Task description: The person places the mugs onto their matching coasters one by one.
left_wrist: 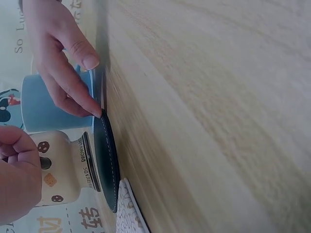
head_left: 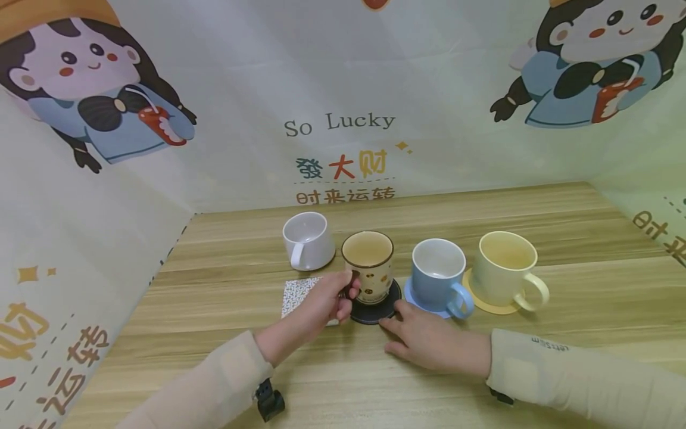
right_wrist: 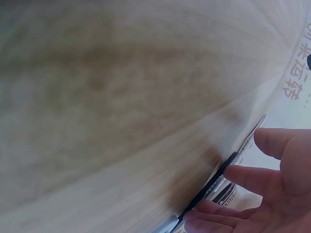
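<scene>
A beige mug (head_left: 370, 277) with a dark rim and small cookie-like prints stands over a round black coaster (head_left: 375, 311). My left hand (head_left: 327, 298) grips its handle on the left side. Stitching runs along the edge of the black coaster (left_wrist: 108, 160) in the left wrist view. With extended fingers, my right hand (head_left: 423, 336) touches the coaster's near right edge. A blue mug (head_left: 436, 280) sits on a light blue coaster (head_left: 409, 295) just beyond the right hand. Part of a patterned square coaster (head_left: 296, 293) is hidden by the left hand.
A white mug (head_left: 313, 241) stands at the back left, behind the square coaster. On the right, a pale yellow mug (head_left: 501, 268) rests on a yellow coaster (head_left: 493, 305). Printed cloth (head_left: 343, 77) borders the wooden table (head_left: 375, 387) at the back and sides.
</scene>
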Motion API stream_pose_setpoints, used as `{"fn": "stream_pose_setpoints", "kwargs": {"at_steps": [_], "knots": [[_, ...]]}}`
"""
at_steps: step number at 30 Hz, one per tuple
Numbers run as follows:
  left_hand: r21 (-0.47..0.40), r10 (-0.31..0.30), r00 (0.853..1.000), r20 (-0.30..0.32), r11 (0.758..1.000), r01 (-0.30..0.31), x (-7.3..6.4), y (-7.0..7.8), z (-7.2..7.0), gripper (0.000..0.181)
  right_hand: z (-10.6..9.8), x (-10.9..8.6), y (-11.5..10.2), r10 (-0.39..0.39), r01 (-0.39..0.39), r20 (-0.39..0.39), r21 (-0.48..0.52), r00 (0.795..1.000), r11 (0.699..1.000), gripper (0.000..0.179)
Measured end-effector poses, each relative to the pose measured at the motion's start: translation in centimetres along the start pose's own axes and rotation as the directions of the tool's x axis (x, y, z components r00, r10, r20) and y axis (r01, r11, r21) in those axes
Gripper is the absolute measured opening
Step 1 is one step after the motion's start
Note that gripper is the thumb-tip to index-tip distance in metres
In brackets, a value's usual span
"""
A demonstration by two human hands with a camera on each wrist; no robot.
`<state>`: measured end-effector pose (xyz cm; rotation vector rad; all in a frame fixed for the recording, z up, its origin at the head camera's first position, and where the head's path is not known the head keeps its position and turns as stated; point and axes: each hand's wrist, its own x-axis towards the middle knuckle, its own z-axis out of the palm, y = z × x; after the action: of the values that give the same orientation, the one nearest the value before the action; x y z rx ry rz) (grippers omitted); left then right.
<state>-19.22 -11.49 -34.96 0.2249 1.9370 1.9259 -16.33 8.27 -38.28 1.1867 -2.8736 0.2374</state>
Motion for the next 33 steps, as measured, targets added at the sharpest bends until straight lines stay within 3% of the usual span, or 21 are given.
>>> {"fn": "stream_pose_setpoints", "kwargs": {"at_steps": [15,33], "knots": [[-0.015,-0.015,1.0,0.022,1.0,0.015,-0.33,-0.24,-0.08,0.028,-0.25,-0.04,-0.14,-0.009,0.009,-0.017,-0.001,1.0,1.0,0.043],[0.048,-0.043,0.999,0.022,0.998,0.042,-0.77,-0.75,0.32,0.029,-0.01,0.04,-0.12,-0.009,0.009,-0.018,0.003,1.0,1.0,0.042]]}}
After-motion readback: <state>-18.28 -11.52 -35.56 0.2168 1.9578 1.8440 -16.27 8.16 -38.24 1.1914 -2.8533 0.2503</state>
